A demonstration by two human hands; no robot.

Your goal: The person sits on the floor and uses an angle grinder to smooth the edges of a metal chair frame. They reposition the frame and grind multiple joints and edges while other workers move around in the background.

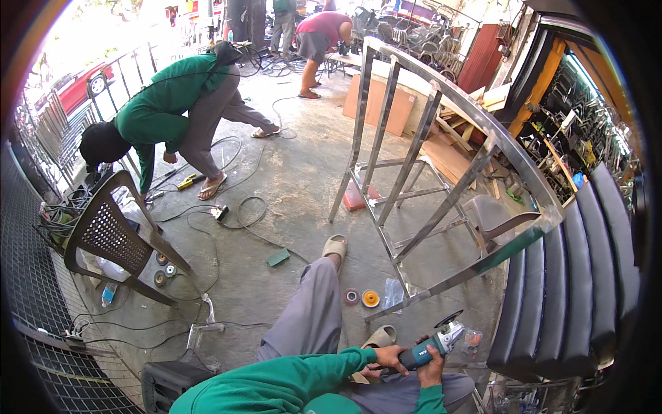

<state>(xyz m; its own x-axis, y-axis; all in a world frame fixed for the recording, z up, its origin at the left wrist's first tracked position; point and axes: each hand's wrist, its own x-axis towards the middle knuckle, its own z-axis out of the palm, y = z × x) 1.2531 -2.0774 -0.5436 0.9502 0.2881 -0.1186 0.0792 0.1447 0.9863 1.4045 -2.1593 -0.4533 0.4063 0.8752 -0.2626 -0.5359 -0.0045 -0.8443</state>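
Observation:
Low in front of me I hold an angle grinder (418,354) with a teal body and a silver head. My left hand (390,359) is closed round the rear of its body. My right hand (432,368) grips it nearer the head, fingers wrapped over the casing. A dark round disc (449,319) sits on the head, tilted upward. Just beyond stands a shiny metal frame (414,160) with upright bars and a curved top rail, its near leg reaching the floor close to my foot. An orange disc (371,298) and a grey disc (352,297) lie by that leg.
Stacked dark padded panels (552,293) stand at right. A clear plastic bag (394,293) and a green pad (278,258) lie on the floor. Left are a brown plastic chair (114,238), loose cables (252,207) and a bending co-worker (172,100). Another person (322,38) stoops farther back.

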